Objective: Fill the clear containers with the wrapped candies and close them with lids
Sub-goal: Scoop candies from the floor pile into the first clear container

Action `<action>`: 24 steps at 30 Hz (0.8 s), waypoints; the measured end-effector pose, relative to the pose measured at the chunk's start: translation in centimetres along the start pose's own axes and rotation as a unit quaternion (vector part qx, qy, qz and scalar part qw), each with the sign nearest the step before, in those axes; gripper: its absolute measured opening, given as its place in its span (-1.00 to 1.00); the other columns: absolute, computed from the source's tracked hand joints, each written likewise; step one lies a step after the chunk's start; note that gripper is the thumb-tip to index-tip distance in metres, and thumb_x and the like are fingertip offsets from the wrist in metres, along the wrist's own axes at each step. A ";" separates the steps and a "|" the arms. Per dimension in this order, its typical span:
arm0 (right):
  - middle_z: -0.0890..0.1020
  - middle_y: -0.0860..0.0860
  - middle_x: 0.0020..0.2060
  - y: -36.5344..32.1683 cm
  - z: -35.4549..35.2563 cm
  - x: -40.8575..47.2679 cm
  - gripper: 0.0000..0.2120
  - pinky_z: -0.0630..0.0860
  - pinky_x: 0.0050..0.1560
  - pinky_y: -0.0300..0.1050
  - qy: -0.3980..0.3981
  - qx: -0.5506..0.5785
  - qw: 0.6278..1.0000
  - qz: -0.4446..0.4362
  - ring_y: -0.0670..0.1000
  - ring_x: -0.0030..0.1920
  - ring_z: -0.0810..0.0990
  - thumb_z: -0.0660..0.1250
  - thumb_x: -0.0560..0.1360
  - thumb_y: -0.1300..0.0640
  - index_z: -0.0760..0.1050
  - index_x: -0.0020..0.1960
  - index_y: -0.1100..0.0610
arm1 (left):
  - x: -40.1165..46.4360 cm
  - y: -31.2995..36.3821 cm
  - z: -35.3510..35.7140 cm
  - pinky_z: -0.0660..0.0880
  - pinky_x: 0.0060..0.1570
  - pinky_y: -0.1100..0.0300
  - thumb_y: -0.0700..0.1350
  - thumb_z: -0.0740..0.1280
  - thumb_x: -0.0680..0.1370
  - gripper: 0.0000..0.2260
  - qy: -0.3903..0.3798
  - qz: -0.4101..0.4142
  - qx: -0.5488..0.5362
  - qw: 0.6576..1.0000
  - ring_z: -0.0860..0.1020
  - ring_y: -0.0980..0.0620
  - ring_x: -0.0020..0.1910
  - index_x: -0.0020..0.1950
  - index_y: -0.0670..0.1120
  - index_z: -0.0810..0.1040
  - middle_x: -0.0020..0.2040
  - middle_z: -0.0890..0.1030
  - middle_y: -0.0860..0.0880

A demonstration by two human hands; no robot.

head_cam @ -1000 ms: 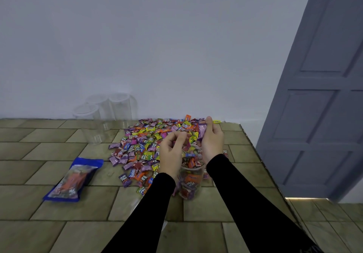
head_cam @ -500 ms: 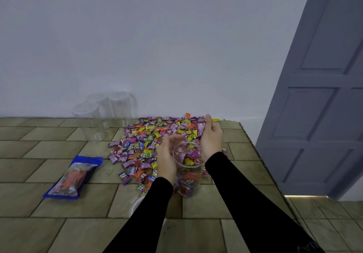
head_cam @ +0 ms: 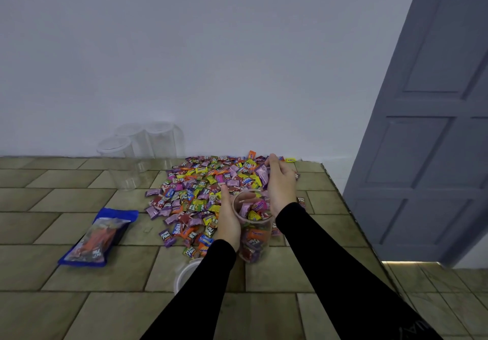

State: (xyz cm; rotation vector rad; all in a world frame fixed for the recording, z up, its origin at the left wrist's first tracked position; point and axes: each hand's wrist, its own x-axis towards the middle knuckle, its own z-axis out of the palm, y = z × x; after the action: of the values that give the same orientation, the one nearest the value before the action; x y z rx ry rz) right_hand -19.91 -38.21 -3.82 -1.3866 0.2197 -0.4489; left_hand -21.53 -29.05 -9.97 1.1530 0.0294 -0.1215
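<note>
Container (head_cam: 254,230) upright, mouth up, in left hand (head_cam: 229,221)

A blue-edged packet (head_cam: 96,236) with a clear window is lying flat on the bench (head_cam: 47,194), well to the left of everything else there; orange pieces are showing through the window, though what they are is too blurred to tell. The bench top is showing a pattern of olive-brown tiles with dark joints. A plain pale wall (head_cam: 198,57) is rising behind the bench's far edge. On the right, a grey panelled door (head_cam: 433,133) is standing beyond the bench's right edge. A thin strip of light (head_cam: 412,262) is glowing along the floor at the foot of the door.
</note>
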 end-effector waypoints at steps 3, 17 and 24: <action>0.34 -0.02 -0.53 -0.3 -0.1 -0.2 -0.59 0.27 -0.45 -0.22 -0.022 0.013 1.000 0.000 0.01 -0.49 0.27 0.21 0.61 0.04 0.40 -0.40 0.08 | 0.0 -0.1 0.0 0.55 0.10 -0.04 0.30 -0.13 0.61 -0.24 0.003 0.009 0.015 1.000 0.68 0.02 -0.12 0.07 -0.29 0.61 -0.02 0.69 -0.18; 0.33 0.18 -0.40 -0.2 -0.2 -0.7 -0.69 0.43 -0.23 -0.11 -0.077 0.008 0.996 -0.035 0.14 -0.44 0.47 0.30 0.54 0.17 0.31 -0.32 0.24 | -0.3 0.2 0.1 0.59 -0.14 0.16 0.29 -0.08 0.61 -0.32 0.027 -0.034 0.029 0.999 0.69 0.00 -0.17 -0.01 -0.18 0.66 -0.13 0.72 -0.13; 0.52 0.07 -0.46 -1.4 -0.4 -1.6 -0.83 0.53 -0.45 -0.22 -0.113 0.077 0.991 -0.016 0.04 -0.47 0.56 0.21 0.59 0.23 0.40 -0.17 0.23 | -0.4 0.3 0.3 0.50 0.21 -0.14 0.34 -0.06 0.58 -0.23 0.059 -0.037 0.007 0.998 0.61 -0.27 0.07 0.07 -0.30 0.63 0.02 0.66 -0.30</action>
State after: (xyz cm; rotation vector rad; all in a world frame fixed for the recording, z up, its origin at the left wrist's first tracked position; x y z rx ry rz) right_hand -21.75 -38.06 -2.75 -1.2791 -0.0212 -0.3245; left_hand -21.93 -29.13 -9.51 1.1720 0.1759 -0.1200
